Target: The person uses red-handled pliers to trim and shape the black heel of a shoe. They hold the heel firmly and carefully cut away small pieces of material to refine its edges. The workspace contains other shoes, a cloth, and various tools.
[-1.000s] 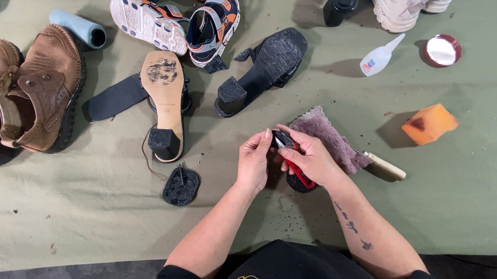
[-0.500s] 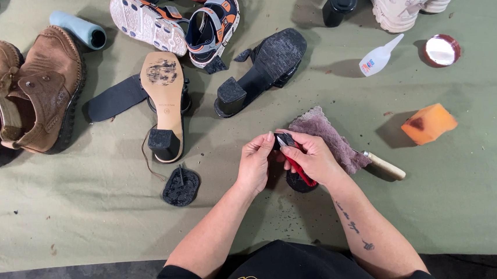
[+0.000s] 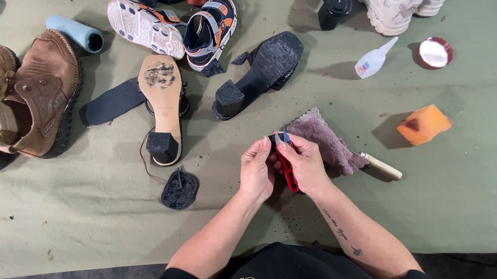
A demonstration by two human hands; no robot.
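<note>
Red-handled thread snips (image 3: 289, 174), held low over the green work mat (image 3: 91, 226), just left of the mauve cloth (image 3: 324, 143). Right hand (image 3: 304, 166) closed around the red handle; left hand (image 3: 256, 171) pinching at the dark blade tip, fingertips of both hands meeting there. Compared with half a second earlier: hands and snips sit in nearly the same spot, fingers drawn slightly closer at the tip; nothing else has shifted. Adjacent items: wooden-handled tool (image 3: 381, 167) poking out from under the cloth; black heel patch (image 3: 179, 189) to the left; tan-soled heeled shoe (image 3: 162, 107); black block-heel shoe (image 3: 261, 71); glue bottle (image 3: 374, 61); orange sponge (image 3: 423, 124); brown boots (image 3: 24, 100).
</note>
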